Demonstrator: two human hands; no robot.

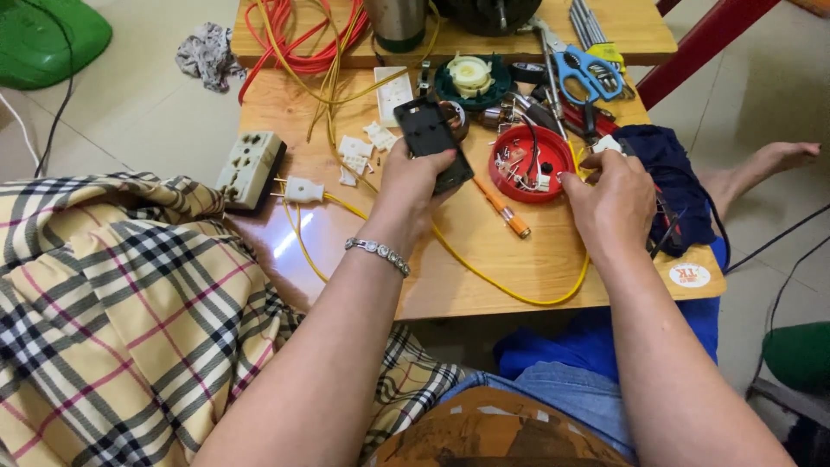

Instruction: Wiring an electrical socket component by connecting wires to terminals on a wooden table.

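My left hand [413, 180] grips a black rectangular socket housing [430, 134] and holds it tilted over the wooden table [450, 268]. My right hand [609, 201] rests at the right rim of a red round lid [523, 164] that holds small screws and white parts; its fingertips pinch something small that I cannot make out. An orange-handled screwdriver [503, 210] lies between the two hands. A yellow cable [510, 290] loops across the table beneath both wrists.
A white multi-outlet socket block [249, 167] and a white plug [303, 189] lie at the left. Blue scissors [586, 72], pliers, a green round part [471, 79] and a steel cup [396, 22] stand at the back. Dark cloth [670, 173] lies right. Plaid fabric covers lower left.
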